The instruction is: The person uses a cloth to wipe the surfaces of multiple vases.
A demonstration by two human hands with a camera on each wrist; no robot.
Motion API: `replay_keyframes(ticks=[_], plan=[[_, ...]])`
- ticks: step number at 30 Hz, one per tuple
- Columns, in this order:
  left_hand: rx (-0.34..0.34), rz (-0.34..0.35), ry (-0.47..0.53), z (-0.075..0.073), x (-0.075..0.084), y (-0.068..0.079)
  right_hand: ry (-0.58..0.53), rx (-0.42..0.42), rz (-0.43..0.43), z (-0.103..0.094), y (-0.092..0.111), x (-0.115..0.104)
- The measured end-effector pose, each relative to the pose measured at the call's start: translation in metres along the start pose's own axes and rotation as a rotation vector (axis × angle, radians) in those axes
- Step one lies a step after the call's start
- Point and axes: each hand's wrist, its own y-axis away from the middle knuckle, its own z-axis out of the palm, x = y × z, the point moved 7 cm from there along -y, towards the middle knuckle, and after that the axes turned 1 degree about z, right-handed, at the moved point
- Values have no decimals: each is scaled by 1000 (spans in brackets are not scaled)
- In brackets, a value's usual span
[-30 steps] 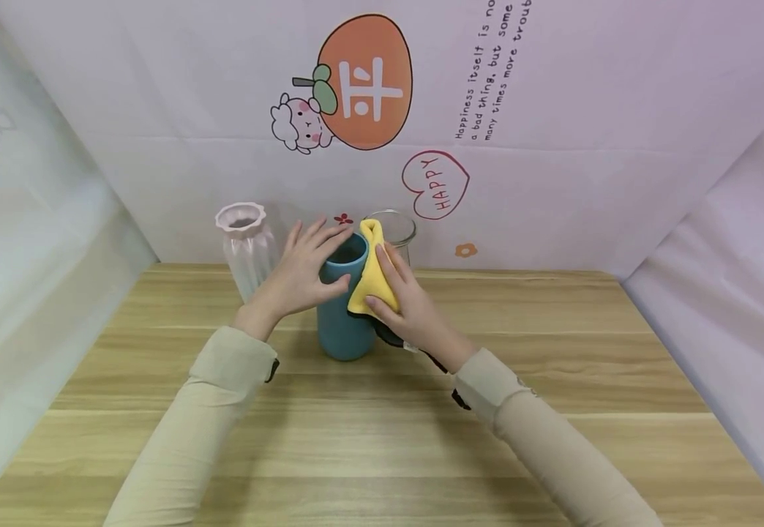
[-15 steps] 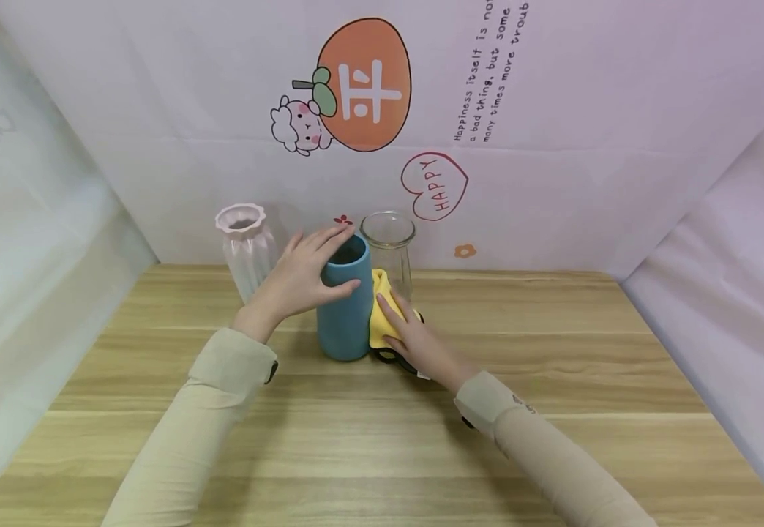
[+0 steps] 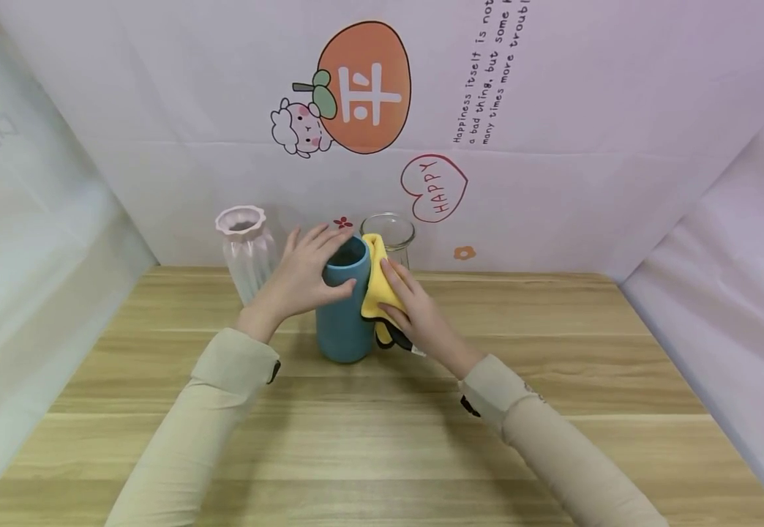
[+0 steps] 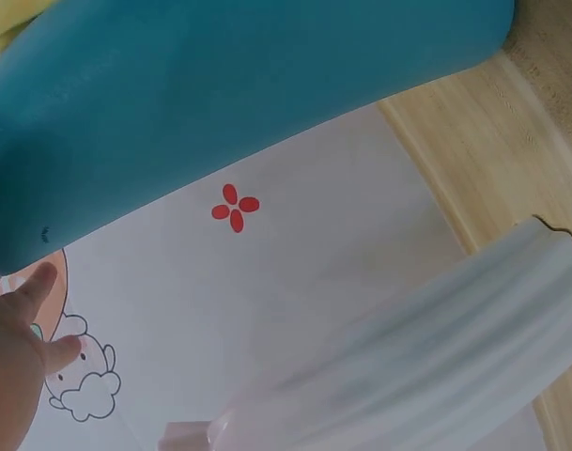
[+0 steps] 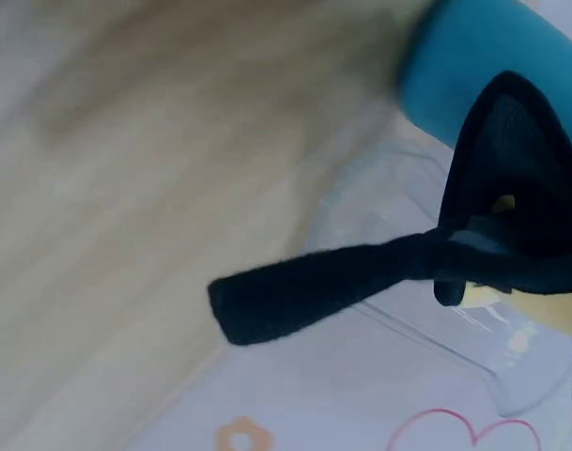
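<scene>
A tall blue vase (image 3: 342, 322) stands upright on the table. My left hand (image 3: 303, 274) holds it near the top from the left, thumb across its front and fingers at the far rim. In the left wrist view the blue vase (image 4: 220, 103) fills the top, with part of the left hand (image 4: 13, 366) at the lower left. My right hand (image 3: 418, 311) grips a folded yellow cloth (image 3: 382, 282) with a dark border, held against the vase's upper right side. Dark folds of the cloth (image 5: 511, 178) hang down in the right wrist view.
A clear glass vase (image 3: 388, 230) stands close behind the cloth, mostly hidden. To the left is a pinkish-white fluted vase (image 3: 246, 252), partly behind my left hand. The wooden table (image 3: 369, 446) meets a printed white backdrop (image 3: 553, 205) at the back.
My right hand slid the cloth down the blue vase's right side, then brought it back up close to the rim. The left hand stays nearly in place.
</scene>
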Motion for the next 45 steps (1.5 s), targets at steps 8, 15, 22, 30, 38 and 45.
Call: replay_keyframes(ticks=[8,15,22,30,38,45], plan=[[-50,13,60,2,0,0,-49,-56,61,-2,-15,-4],[-45,18,60,2,-2,0,-26,-123,78,16,-5,6],[-61,8,30,0,-1,-1,94,-228,69,38,22,22],[-16,-14,-53,-3,1,1,130,-265,71,47,42,32],[-38,-34,-16,-3,1,-1,15,-86,26,18,20,16],[-76,-14,53,0,0,-3,-23,30,-13,-9,-9,-4]])
